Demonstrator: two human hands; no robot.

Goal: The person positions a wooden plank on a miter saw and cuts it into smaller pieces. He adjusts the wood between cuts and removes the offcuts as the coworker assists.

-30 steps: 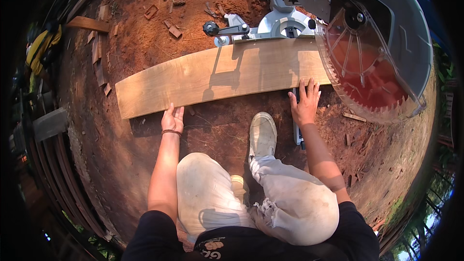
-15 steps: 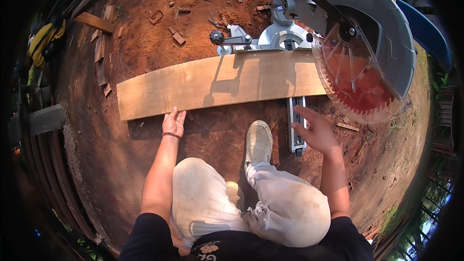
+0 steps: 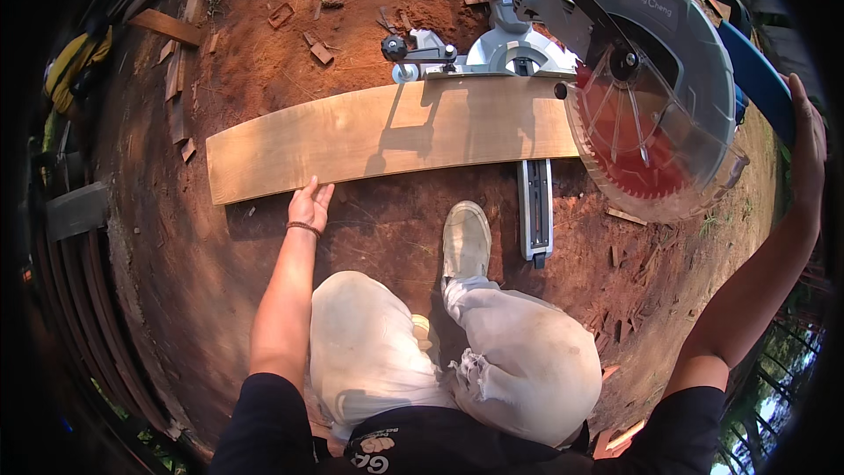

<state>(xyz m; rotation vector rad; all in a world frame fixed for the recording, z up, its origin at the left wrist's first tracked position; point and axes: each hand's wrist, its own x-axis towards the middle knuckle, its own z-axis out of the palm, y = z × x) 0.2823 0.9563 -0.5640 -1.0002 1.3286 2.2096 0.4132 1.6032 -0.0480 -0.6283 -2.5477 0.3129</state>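
Note:
A long light-brown wooden board [image 3: 308, 149] lies across the base of a mitre saw [image 3: 655, 79], against its fence. My left hand [image 3: 310, 207] is at the board's near edge, left of the middle, its thumb side over the edge and some fingers partly hidden. At the far right, my right hand [image 3: 806, 145] reaches up beside the saw's blue housing [image 3: 756, 79], fingers stretched out; whether it touches is unclear. The toothed blade [image 3: 629, 154] shows through a clear guard above the board's right end. A black-knobbed clamp [image 3: 394, 47] stands behind the board.
A silver support rail [image 3: 534, 211] sticks out toward me from under the board. My shoe [image 3: 466, 242] rests on the reddish dirt left of it. Wood offcuts [image 3: 318, 50] litter the ground. Stacked planks [image 3: 83, 299] lie at the left, near a yellow-and-black item [image 3: 75, 70].
My right hand has swung from above the support rail out to the right and up, beside the saw's blue housing. My left hand stays at the board's edge. The view has shifted slightly.

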